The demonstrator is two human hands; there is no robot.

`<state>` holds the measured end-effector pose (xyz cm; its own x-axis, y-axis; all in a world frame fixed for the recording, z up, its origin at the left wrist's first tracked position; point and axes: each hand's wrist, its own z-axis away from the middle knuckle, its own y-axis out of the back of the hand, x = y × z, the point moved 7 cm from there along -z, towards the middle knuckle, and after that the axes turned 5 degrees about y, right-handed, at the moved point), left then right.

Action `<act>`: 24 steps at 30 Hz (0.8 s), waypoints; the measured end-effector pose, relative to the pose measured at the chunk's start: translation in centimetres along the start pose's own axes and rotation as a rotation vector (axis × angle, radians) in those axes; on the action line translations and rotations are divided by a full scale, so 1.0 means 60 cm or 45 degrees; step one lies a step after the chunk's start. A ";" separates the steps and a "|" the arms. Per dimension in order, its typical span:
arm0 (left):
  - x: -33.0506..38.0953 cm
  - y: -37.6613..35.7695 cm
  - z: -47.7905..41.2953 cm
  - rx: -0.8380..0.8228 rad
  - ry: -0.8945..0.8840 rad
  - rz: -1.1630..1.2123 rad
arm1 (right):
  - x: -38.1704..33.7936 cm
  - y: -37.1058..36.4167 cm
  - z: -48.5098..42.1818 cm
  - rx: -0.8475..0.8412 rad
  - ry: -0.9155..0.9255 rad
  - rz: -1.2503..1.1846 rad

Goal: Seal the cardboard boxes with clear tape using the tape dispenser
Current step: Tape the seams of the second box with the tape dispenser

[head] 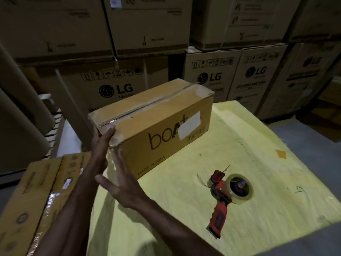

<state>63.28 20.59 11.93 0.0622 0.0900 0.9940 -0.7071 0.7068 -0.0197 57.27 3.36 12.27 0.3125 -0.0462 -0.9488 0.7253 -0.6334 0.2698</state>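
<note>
A long brown "boAt" cardboard box point(158, 115) lies tilted on the yellow table cover point(258, 145), its top seam showing a strip of clear tape. My left hand point(102, 139) grips the box's near top corner, thumb on the lid. My right hand point(121, 185) spreads flat against the near end of the box, low down. The red tape dispenser point(224, 196) with a roll of clear tape lies on its side on the cover to the right, untouched by either hand.
Another taped cardboard box point(36, 196) sits at the lower left beside the table. Stacks of large LG cartons point(114, 85) wall off the back and right. Wide cardboard rolls point(20, 111) lean at the left.
</note>
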 end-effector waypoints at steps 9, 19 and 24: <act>0.055 -0.032 0.203 0.523 -0.438 -0.400 | -0.003 0.385 -0.090 0.893 0.122 0.538; 0.034 -0.281 0.145 0.024 -0.433 -1.596 | 0.143 0.786 -0.214 0.688 -0.596 0.857; 0.004 -0.273 0.137 0.147 -0.474 -1.642 | 0.206 0.770 -0.239 0.722 -0.581 0.196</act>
<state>69.10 3.26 13.35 0.5426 -0.7965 0.2669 -0.3455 0.0780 0.9352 103.42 -15.42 15.36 0.0096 -0.4046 -0.9144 0.2272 -0.8897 0.3961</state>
